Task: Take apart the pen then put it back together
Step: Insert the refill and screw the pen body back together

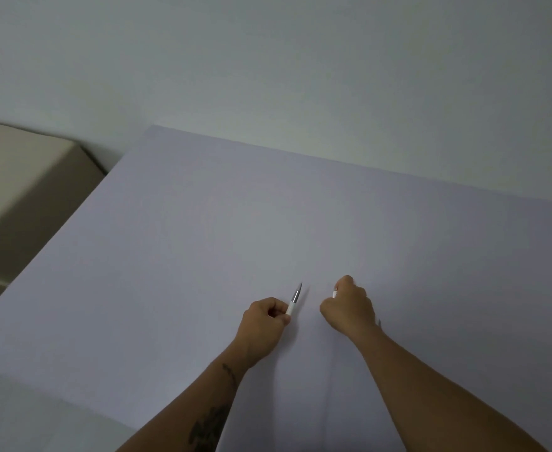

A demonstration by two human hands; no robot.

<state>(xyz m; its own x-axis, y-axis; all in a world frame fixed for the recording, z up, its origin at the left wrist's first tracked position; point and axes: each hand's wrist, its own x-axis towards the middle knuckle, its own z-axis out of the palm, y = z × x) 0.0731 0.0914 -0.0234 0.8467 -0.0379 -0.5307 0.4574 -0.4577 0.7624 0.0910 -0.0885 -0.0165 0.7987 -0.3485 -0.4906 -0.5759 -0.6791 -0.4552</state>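
Note:
My left hand [266, 318] is closed around a white pen part [293, 302] with a silver pointed tip that sticks up and away from me. My right hand [349, 306] is a fist to its right, apart from the left, and a small white piece [334, 293] shows at its upper left between the fingers. A thin dark end [379, 322] peeks out behind the right wrist. Most of what the right hand holds is hidden by the fingers. Both hands hover just over the pale tabletop [268, 223].
The table's far edge [333, 159] meets a plain wall. A beige upholstered piece [23, 197] stands beyond the table's left edge. Something white and blurred [23, 415] lies at the bottom left corner.

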